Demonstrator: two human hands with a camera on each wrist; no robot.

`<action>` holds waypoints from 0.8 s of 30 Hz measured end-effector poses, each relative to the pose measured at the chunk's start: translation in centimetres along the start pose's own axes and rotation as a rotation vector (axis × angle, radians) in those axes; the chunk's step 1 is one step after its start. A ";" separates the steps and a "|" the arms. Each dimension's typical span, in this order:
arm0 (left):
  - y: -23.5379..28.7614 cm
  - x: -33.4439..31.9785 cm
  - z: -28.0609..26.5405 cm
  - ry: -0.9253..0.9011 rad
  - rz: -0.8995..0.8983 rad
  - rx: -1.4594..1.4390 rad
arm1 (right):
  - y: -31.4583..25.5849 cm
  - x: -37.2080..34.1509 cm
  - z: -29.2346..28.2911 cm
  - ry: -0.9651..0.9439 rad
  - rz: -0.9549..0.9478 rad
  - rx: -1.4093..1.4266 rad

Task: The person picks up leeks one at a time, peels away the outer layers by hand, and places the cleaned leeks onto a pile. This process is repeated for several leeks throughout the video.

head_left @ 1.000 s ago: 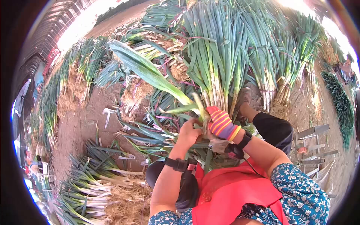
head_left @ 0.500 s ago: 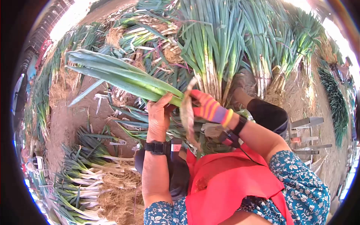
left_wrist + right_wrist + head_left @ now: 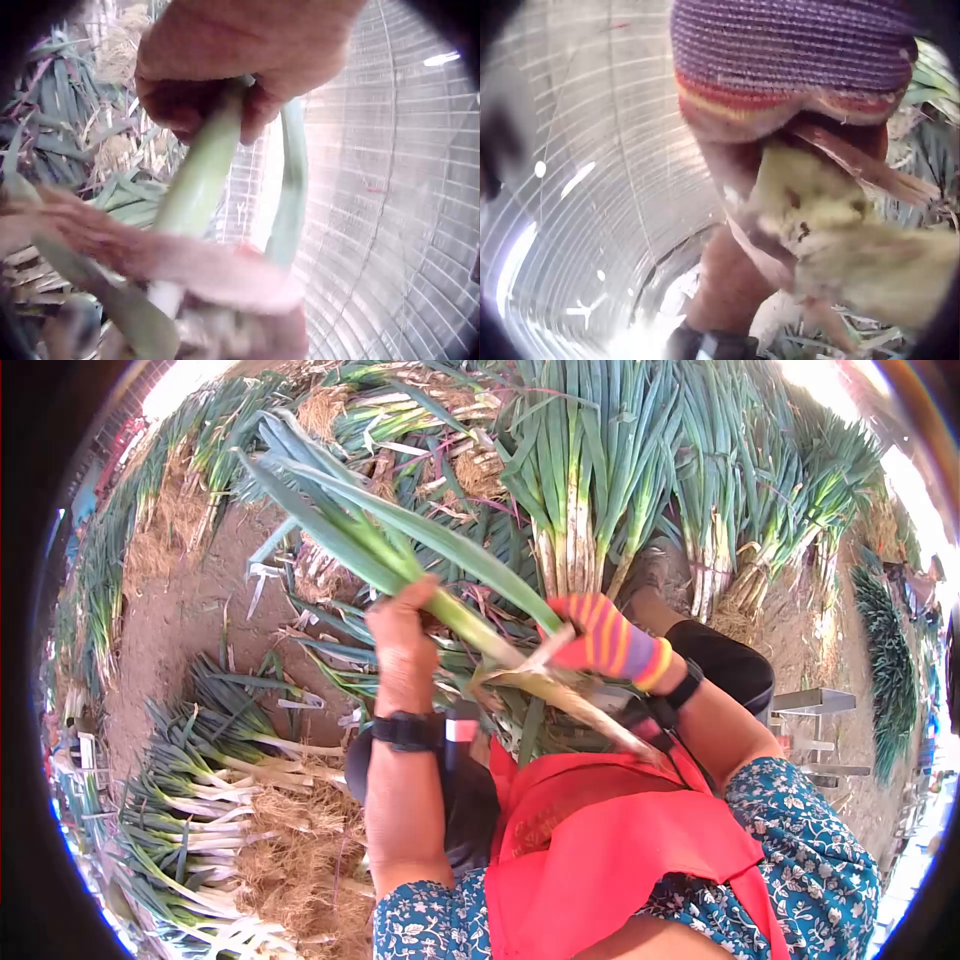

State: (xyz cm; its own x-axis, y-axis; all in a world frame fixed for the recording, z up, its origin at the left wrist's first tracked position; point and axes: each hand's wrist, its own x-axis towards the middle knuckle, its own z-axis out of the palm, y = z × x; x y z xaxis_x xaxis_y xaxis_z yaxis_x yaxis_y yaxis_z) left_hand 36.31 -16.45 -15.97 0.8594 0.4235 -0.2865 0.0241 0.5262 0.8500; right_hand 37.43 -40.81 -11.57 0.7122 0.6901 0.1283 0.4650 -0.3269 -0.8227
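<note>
My bare left hand (image 3: 400, 640) grips a leek (image 3: 470, 628) round its stalk, the green leaves fanning up to the far left. In the left wrist view, the pale stalk (image 3: 196, 184) runs down out of the curled fingers. My right hand (image 3: 608, 642), in a striped knit glove, holds a green outer leaf and a withered sheath (image 3: 590, 715) at the leek's lower end. That sheath hangs toward the red apron and hides the root end. Up close in the right wrist view, yellowed leaf (image 3: 810, 195) sticks out from under the gloved fingers.
Trimmed leeks with bushy roots (image 3: 310, 850) lie piled at lower left. Tall tied leek bundles (image 3: 575, 490) stand ahead, and more loose leeks (image 3: 420, 410) lie behind. At right is a metal stand (image 3: 815, 703). My knee (image 3: 725, 660) is just beyond the right hand.
The leek first swung down to the left, then tilted somewhat upright again. My left hand moved left along with it, while the gloved hand pulled leaf and withered sheath out to the right.
</note>
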 end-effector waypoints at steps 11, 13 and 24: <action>1.6 -1.5 -0.9 0.068 0.215 0.090 | 15.2 -14.4 -1.1 -0.674 0.687 -0.912; 1.3 -1.4 -0.3 0.073 0.239 0.048 | 15.2 -12.7 -2.4 -0.647 0.691 -1.047; 1.6 -1.8 0.6 0.089 0.091 -0.155 | 6.9 -4.4 2.3 -0.177 0.343 -0.039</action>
State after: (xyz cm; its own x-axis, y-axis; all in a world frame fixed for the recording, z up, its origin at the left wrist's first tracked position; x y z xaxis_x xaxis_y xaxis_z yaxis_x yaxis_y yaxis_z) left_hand 35.13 -16.85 -13.84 0.8055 0.5348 -0.2553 -0.1368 0.5869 0.7980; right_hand 36.33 -44.59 -19.12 0.7297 0.6362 -0.2507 0.2381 -0.5800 -0.7790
